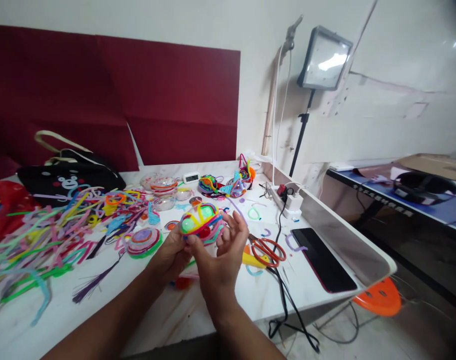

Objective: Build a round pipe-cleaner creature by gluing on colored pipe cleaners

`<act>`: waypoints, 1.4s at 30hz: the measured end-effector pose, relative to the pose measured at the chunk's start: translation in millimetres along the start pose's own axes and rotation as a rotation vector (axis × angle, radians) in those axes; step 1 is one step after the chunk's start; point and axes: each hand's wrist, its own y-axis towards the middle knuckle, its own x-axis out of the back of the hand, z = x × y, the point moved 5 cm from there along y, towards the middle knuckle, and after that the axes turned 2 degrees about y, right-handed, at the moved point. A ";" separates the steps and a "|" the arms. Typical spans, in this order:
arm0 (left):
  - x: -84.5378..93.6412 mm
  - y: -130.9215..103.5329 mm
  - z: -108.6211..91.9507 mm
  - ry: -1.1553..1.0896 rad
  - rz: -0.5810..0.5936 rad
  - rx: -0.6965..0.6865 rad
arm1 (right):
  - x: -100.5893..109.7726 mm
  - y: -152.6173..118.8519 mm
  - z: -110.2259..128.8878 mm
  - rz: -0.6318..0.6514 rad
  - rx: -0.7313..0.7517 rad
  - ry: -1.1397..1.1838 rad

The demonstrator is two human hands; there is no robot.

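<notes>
A colourful pipe-cleaner craft [200, 216] is held up over the table, with two light green rounds ringed in yellow, and blue and red bands along its edge. My left hand [171, 254] grips its left end. The thumb of my right hand [222, 252] presses its lower edge, while the other fingers curl at its right side. A thin purple pipe cleaner [236, 206] rises by those right fingertips; whether they pinch it is unclear. Left of my hands lies a round coiled pipe-cleaner disc [144, 242], purple, pink and green. Orange-handled scissors [267, 251] rest right of my right hand.
Loose pipe cleaners [62, 225] heap on the left, near a black bag [72, 175]. Clear bowls [163, 186], a small digital clock [191, 178] and finished pieces stand behind. A phone [323, 260], black cable [282, 285] and power strip [286, 200] lie right, beside the raised table edge.
</notes>
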 end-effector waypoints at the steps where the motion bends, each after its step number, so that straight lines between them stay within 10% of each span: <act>1: 1.5 0.2 0.4 -0.023 -0.018 -0.013 | 0.9 1.7 -1.5 -0.005 -0.024 0.008; 42: -7.7 -3.3 0.3 -0.082 0.049 -0.061 | 15.4 19.6 -16.0 -0.049 -0.161 0.049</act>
